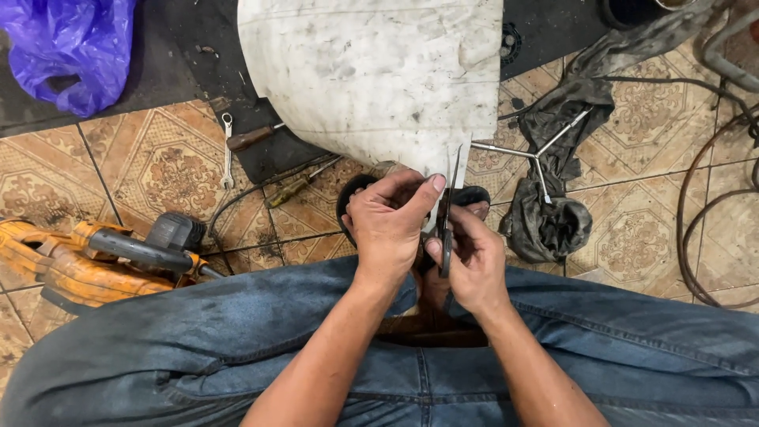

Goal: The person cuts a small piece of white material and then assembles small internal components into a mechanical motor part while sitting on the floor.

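You sit over a tiled floor [158, 170] with a purple plastic bag [67, 47] far out beyond your fingers to the left, an orange power tool [87, 257] lying beside your left knee, and a small wrench [228, 150] and wooden-handled screwdriver [251, 138] between them. Your left hand [387, 225] pinches the lower edge of a grimy white sheet [371, 79], thumb and forefinger pressed together on it. Just right of those fingers, your right hand [470, 261] is curled round the handles of a pair of scissors [448, 213], blades slightly parted and pointing up into the sheet's edge. By the look of it, the cut has only entered the rim, and nearly all the sheet remains whole above the blades. Further right lie a dark rag [553, 213], a three-armed metal wrench [534, 154] and looped hoses [711, 198].
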